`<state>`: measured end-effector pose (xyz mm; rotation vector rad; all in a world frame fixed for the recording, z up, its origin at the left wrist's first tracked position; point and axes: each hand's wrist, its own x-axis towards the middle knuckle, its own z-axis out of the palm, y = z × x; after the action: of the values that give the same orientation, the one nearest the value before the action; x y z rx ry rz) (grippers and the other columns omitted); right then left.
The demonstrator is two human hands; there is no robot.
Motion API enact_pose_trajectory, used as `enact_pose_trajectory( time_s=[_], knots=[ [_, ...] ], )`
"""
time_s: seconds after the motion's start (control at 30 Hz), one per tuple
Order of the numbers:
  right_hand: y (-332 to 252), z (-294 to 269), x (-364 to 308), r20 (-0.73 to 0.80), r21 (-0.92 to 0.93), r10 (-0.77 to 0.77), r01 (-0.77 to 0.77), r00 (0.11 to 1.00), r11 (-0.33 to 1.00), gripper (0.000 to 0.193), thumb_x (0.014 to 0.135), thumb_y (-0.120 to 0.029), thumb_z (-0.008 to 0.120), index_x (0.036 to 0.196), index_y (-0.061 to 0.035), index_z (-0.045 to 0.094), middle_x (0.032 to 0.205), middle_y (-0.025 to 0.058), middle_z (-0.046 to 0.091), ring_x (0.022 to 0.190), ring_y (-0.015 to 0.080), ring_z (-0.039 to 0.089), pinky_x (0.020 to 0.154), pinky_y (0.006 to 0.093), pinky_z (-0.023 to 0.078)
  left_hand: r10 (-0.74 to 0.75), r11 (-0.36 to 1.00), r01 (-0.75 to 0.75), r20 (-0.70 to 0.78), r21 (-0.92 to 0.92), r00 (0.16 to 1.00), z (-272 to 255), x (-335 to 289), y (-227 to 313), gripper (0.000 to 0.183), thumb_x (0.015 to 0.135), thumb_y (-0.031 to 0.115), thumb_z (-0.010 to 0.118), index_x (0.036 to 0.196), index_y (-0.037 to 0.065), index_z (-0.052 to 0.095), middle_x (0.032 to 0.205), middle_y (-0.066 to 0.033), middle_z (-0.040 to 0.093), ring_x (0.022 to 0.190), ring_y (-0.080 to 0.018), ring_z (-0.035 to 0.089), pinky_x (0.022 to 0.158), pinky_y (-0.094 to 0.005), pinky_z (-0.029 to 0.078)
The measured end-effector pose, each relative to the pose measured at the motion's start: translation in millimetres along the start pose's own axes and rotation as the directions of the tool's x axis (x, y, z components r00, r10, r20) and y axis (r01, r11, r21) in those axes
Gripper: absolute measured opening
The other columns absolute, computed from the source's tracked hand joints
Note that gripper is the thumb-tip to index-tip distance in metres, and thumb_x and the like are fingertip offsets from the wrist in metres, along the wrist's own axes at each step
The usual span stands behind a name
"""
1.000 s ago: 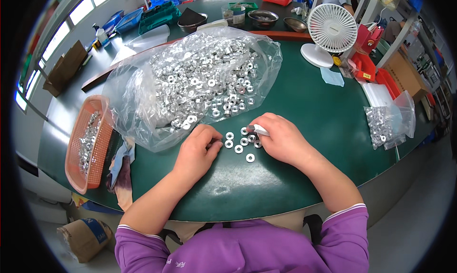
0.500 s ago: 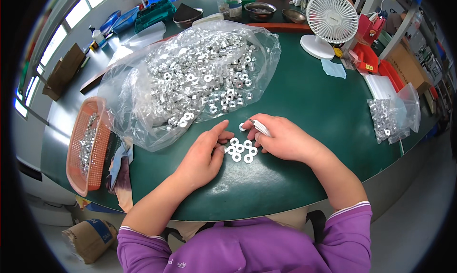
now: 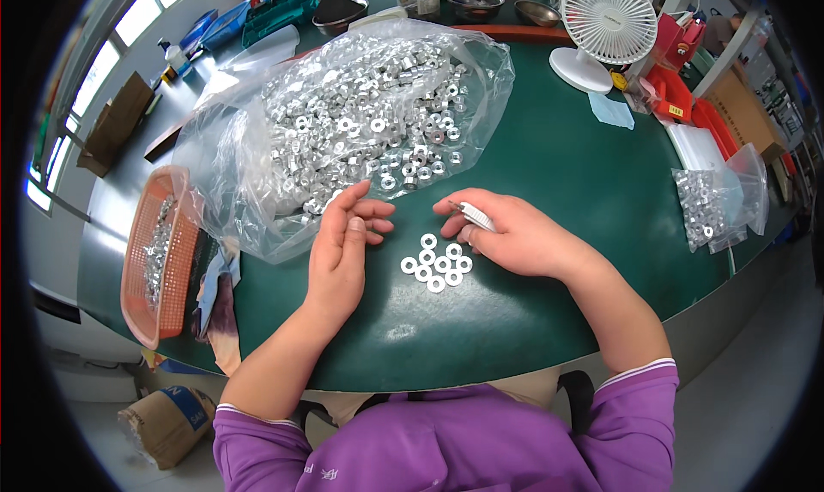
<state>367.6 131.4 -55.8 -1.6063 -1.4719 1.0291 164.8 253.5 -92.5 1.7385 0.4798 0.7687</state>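
Observation:
On the green tabletop between my hands lies a loose cluster of several flat silver metal rings (image 3: 442,265). My left hand (image 3: 345,239) hovers left of them, fingers apart and nothing in it, close to the near edge of a big clear plastic bag (image 3: 232,161). Inside that bag is a heap of similar metal rings (image 3: 360,106). My right hand (image 3: 506,226), right of the cluster, is closed around a white-handled tool (image 3: 477,217) with a thin metal tip pointing left. What kind of tool it is I cannot make out. Neither hand touches the loose rings.
An orange mesh basket (image 3: 176,273) with small metal parts stands at the left, beside crumpled cloths (image 3: 221,294). At the back right is a white fan (image 3: 608,20), near red bins (image 3: 669,93). Small bags of rings (image 3: 704,209) lie far right. Metal bowls (image 3: 472,4) line the back.
My left hand has drawn away to the left from the rings and its fingers have spread. My right hand has backed off slightly, still gripping the tool. The view has shifted a little.

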Motion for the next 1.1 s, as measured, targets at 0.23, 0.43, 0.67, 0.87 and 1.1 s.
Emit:
enact_pose_trajectory(
  time_s=[0.23, 0.43, 0.67, 0.87, 1.1],
  knots=[
    [-0.8, -9.2, 5.9, -0.029, 0.101, 0.293, -0.289, 0.956, 0.952, 0.023, 0.091, -0.008, 0.046, 0.113, -0.0039, 0.053, 0.086, 0.0053, 0.061, 0.077, 0.0118, 0.058, 0.069, 0.0269, 0.051, -0.129, 0.976, 0.111, -0.085, -0.185, 0.988, -20.5, 1.8, 7.9, 0.051, 0.102, 0.041, 0.026, 0.105, -0.002, 0.053, 0.064, -0.0076, 0.059, 0.049, -0.011, 0.054, 0.044, -0.021, 0.039],
    [0.7, -10.0, 8.8, -0.059, 0.082, 0.337, -0.332, 0.94, 0.94, 0.023, 0.09, -0.007, 0.046, 0.112, -0.0038, 0.053, 0.083, 0.0041, 0.06, 0.071, 0.0113, 0.056, 0.066, 0.0263, 0.051, 0.24, 0.942, -0.191, -0.154, 0.276, 0.958, -30.7, -18.4, 33.9, 0.04, 0.1, 0.032, 0.041, 0.09, -0.002, 0.06, 0.065, -0.0079, 0.064, 0.057, -0.0104, 0.06, 0.05, -0.0211, 0.043],
    [-1.0, -10.4, 9.2, -0.048, 0.047, 0.315, -0.313, 0.948, 0.949, 0.026, 0.088, -0.004, 0.044, 0.112, -0.0029, 0.054, 0.081, 0.0045, 0.06, 0.07, 0.0113, 0.056, 0.066, 0.0258, 0.05, 0.181, 0.679, -0.616, 0.722, 0.4, 0.668, -30.7, -64.0, 50.9, 0.029, 0.083, 0.016, 0.062, 0.107, 0.001, 0.063, 0.11, -0.0107, 0.063, 0.108, -0.0274, 0.059, 0.085, -0.035, 0.05],
    [6.7, -9.9, 10.2, -0.049, 0.041, 0.301, -0.299, 0.952, 0.953, 0.027, 0.088, -0.004, 0.044, 0.112, -0.0021, 0.053, 0.082, 0.0054, 0.061, 0.07, 0.0122, 0.057, 0.065, 0.0261, 0.051, -0.035, 0.486, -0.043, 0.068, 0.873, 0.997, -61.2, -69.3, 42.0, 0.041, 0.089, 0.015, 0.052, 0.127, -0.002, 0.048, 0.128, -0.0211, 0.05, 0.116, -0.0371, 0.05, 0.097, -0.0408, 0.041],
    [1.7, -12.4, 6.3, 0.025, 0.249, 0.318, -0.314, 0.948, 0.916, 0.027, 0.09, -0.004, 0.046, 0.116, -0.0009, 0.05, 0.09, 0.0094, 0.063, 0.077, 0.013, 0.061, 0.069, 0.0271, 0.053, 0.116, 0.578, -0.336, 0.333, 0.743, 0.936, -2.8, -38.5, 52.7, 0.065, 0.075, 0.031, 0.073, 0.127, 0.0, 0.048, 0.129, -0.0166, 0.049, 0.115, -0.0344, 0.049, 0.096, -0.0409, 0.042]
  ],
)
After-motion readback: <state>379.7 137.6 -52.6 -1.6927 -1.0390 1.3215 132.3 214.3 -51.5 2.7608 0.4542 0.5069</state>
